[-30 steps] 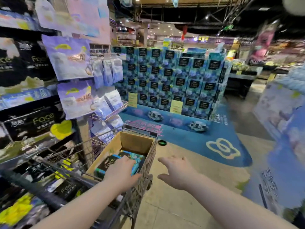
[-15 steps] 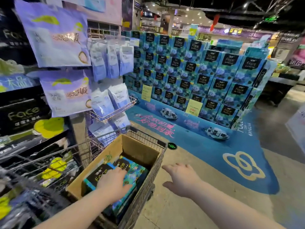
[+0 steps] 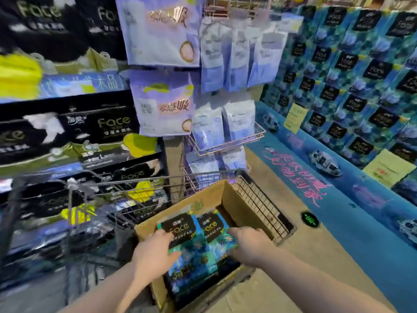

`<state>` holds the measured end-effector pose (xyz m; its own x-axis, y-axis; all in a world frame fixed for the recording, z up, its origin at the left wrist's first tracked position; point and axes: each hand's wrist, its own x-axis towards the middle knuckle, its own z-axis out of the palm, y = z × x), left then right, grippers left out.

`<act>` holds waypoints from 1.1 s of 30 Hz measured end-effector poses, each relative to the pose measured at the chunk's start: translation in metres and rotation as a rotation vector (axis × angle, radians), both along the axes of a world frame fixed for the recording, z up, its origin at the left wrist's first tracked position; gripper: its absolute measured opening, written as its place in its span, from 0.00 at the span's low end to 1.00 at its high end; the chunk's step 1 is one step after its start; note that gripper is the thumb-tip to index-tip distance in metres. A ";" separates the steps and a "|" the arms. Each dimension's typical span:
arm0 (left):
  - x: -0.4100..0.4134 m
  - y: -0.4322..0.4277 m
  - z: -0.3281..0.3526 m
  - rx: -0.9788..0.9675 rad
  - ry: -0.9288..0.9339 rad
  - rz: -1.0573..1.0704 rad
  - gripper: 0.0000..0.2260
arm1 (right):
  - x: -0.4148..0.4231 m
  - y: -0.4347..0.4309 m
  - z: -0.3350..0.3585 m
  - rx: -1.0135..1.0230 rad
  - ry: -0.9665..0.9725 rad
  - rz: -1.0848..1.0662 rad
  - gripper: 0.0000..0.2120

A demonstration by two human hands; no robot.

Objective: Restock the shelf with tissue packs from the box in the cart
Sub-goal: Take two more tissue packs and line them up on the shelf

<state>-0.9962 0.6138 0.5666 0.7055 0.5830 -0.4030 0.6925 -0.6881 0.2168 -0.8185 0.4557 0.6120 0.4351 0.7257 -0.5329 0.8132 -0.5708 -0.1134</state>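
Note:
An open cardboard box [image 3: 234,199] sits in the wire cart [image 3: 261,206]. Inside it lie blue-green tissue packs [image 3: 203,242] with black "Face" labels. My left hand [image 3: 155,251] grips the left edge of the top pack. At the pack's right edge, my right hand [image 3: 248,245] has its fingers curled down along the side. The shelf [image 3: 67,132] on the left holds black "Face" tissue packs in several rows.
Purple and white bags hang on a wire rack [image 3: 225,141] just past the cart. A tall wall of blue tissue boxes [image 3: 352,75] stands at the right on a blue floor mat [image 3: 338,211]. Bare tan floor lies right of the cart.
My right hand moved from the air beside the cart into the box, onto the pack's right edge. My left hand stayed on the pack. The view tilted down and closer.

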 end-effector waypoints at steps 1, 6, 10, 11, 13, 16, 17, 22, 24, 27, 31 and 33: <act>0.005 -0.003 -0.007 -0.008 0.010 0.041 0.25 | 0.012 0.003 -0.005 -0.013 0.006 0.041 0.29; 0.030 -0.020 -0.027 -0.056 0.043 0.231 0.28 | 0.065 0.018 -0.029 -0.043 0.081 0.184 0.28; 0.035 -0.033 -0.046 -0.085 0.088 0.348 0.31 | 0.083 0.032 -0.056 -0.094 0.178 0.202 0.28; 0.035 -0.035 -0.051 -0.100 0.095 0.372 0.32 | 0.084 0.036 -0.064 -0.106 0.198 0.203 0.27; 0.036 -0.034 -0.062 -0.128 0.097 0.418 0.33 | 0.085 0.046 -0.081 -0.127 0.236 0.199 0.25; 0.038 -0.024 -0.082 -0.181 0.095 0.469 0.34 | 0.085 0.063 -0.106 -0.156 0.282 0.158 0.24; 0.039 -0.020 -0.090 -0.210 0.093 0.495 0.35 | 0.085 0.068 -0.114 -0.166 0.291 0.150 0.25; 0.045 0.003 -0.132 -0.351 0.044 0.646 0.36 | 0.085 0.092 -0.164 -0.189 0.367 0.085 0.30; 0.046 0.012 -0.148 -0.397 0.030 0.706 0.37 | 0.084 0.101 -0.183 -0.190 0.374 0.055 0.31; 0.044 0.026 -0.173 -0.467 0.015 0.788 0.41 | 0.079 0.115 -0.208 -0.177 0.431 -0.061 0.33; 0.041 0.039 -0.205 -0.566 0.000 0.910 0.44 | 0.068 0.127 -0.241 -0.134 0.524 -0.228 0.38; 0.040 0.042 -0.219 -0.640 -0.045 0.998 0.43 | 0.062 0.127 -0.255 -0.119 0.604 -0.344 0.40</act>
